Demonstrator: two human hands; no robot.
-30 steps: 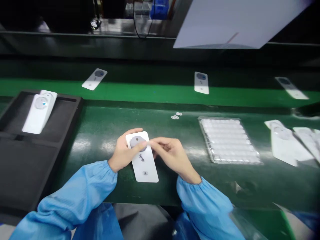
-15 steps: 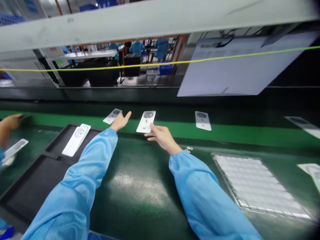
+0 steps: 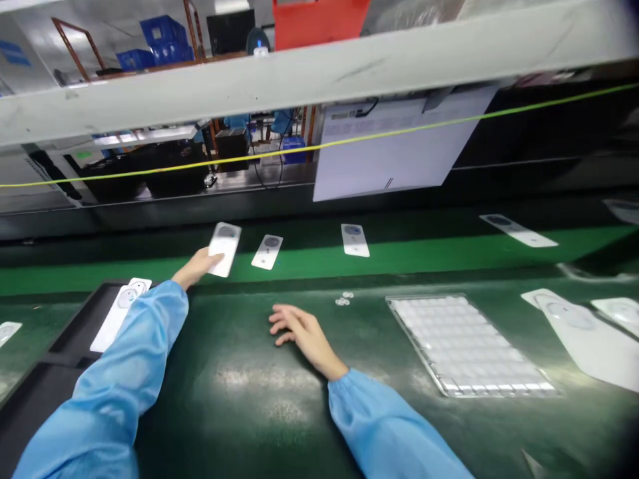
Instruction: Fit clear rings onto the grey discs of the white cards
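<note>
- Here's the left hand [image 3: 197,267], reaching far out, and it has a white panel [image 3: 228,247] pinched by its lower part, thumb across the face!
- That panel stands slightly tilted just beyond the fingertips, its round grey patch at the top, away from the hand; whether its lower edge touches the green strip [image 3: 312,261] beneath, I cannot tell.
- Over to the right hand [image 3: 305,338]: nothing in its grasp, fingers loosely curled and spread, palm low over the green counter [image 3: 239,416].
- Just right of the left hand's panel, a second panel [image 3: 267,253] lies on the strip, ahead of the right hand and a little to its left.
- A third panel [image 3: 355,245] lies farther along, ahead and right of the right hand, and a fourth panel [image 3: 522,233] well off to its right.
- Close by the right hand, ahead and to its right, a little cluster of small white rings [image 3: 343,302]!
- Farther right of that hand sits a clear tray [image 3: 415,346] filled with rows of white pieces, and well beyond it, overlapping loose panels [image 3: 589,346].
- Back on the near left of the left hand, a black tray [image 3: 77,329] bears two overlapping panels [image 3: 112,319], partly behind the blue sleeve [image 3: 114,376].
</note>
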